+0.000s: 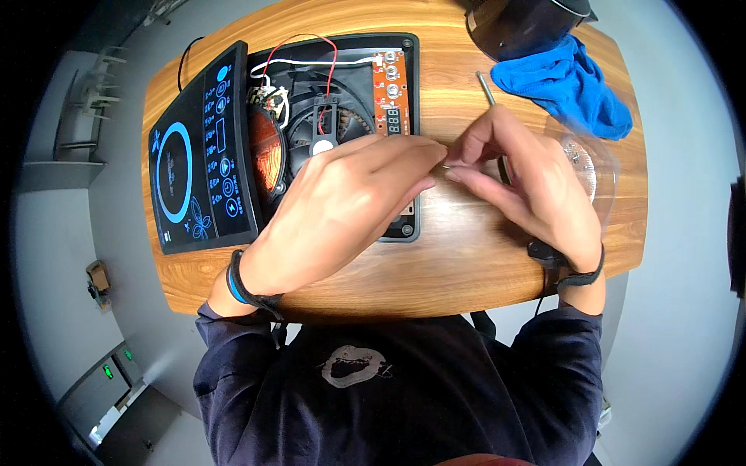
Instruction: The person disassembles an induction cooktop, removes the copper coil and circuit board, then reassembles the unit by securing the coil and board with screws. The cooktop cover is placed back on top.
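My left hand [334,190] reaches across the front edge of an opened induction cooker's black base [413,155], its fingers pinched together. Opposite it, my right hand [548,179] has thumb and forefinger closed. Both sets of fingertips meet around something tiny, mostly hidden. A thin metal shaft [486,87], like a screwdriver's, sticks up beyond my right hand; its other end is hidden. Inside the base are a fan [350,116], a copper coil [270,155] and an orange circuit board [386,89]. The black glass top panel [206,155] leans tilted over the base's left side.
A blue cloth [567,81] lies at the back right, beside a dark kettle-like vessel [524,27]. Right of my right hand sits a clear plastic container [610,175], partly covered. A small black object with a cord [542,252] lies by my right wrist. Red and white wires [334,58] loop above the base.
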The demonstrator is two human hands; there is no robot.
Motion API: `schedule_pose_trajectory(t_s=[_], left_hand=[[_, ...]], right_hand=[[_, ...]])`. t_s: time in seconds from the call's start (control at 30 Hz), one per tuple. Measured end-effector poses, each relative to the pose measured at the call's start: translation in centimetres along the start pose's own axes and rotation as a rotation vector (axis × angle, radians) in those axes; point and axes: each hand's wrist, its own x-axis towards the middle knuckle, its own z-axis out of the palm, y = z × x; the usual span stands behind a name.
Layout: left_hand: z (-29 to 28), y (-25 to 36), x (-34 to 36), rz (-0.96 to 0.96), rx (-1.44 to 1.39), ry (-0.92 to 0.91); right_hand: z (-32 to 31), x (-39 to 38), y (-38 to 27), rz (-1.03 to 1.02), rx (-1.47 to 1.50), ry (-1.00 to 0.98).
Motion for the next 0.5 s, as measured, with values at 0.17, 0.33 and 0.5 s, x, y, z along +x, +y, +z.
schedule_pose_trajectory(t_s=[0.17,0.33,0.5], left_hand=[[-0.1,-0.9,-0.5,-0.017,0.060,0.113],[-0.9,-1.1,-0.4,-0.020,0.130,0.068],[-0.4,-1.3,-0.3,-0.026,0.133,0.139]], right_hand=[[1.0,2.5,-0.2,0.165,0.157,-0.059],[2.0,3.4,2.2,-0.039,0.140,-0.018],[1.4,3.4,4.0,-0.032,-0.015,0.046]])
